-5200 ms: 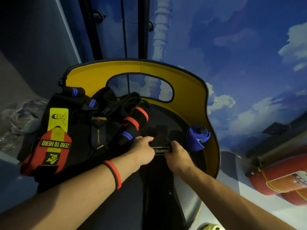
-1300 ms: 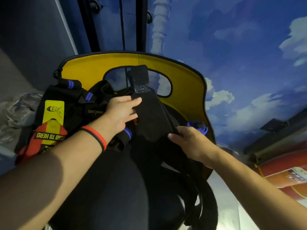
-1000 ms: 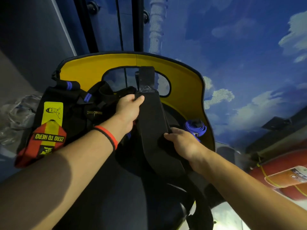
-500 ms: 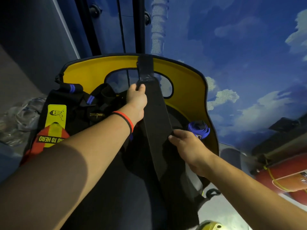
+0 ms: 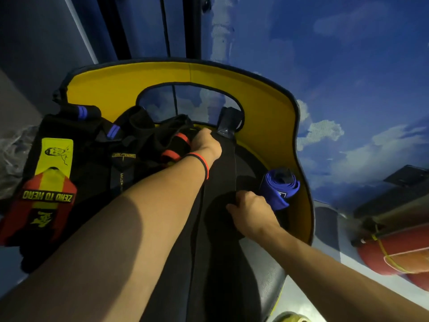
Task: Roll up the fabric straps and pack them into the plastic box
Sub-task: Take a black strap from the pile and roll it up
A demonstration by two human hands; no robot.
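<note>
Head view, from your body outward: the long black strap (image 5: 220,177) lies flat along the seat of the yellow-backed chair (image 5: 267,108), its near end running under your forearms and out of sight. It has no roll in it yet, so I judge this one to be only at the laying-out and straightening step. Your right hand (image 5: 251,211) has its fingers curled over the strap's right edge about midway along, pinching it. Just to the right of that hand, against the chair's side, sits a blue strap (image 5: 279,190) already rolled into a coil; it is the only finished roll you can see, and it is on the seat, not packed. Farther out, your left hand (image 5: 206,145) rests at the strap's far end and seems to grip it, though the fingertips are hidden; the stiff end tab (image 5: 228,122) pokes out just beyond that hand. To the left of the left hand lies a pile of straps (image 5: 130,145), loose and unrolled, with the red-and-yellow ZERO TO HERO strap (image 5: 50,180) at its outer side. No plastic box shows anywhere; the crinkled clear plastic (image 5: 11,156) far to the left is too blurred to name. So most of the job is ahead: this strap, the pile, then all the packing.
</note>
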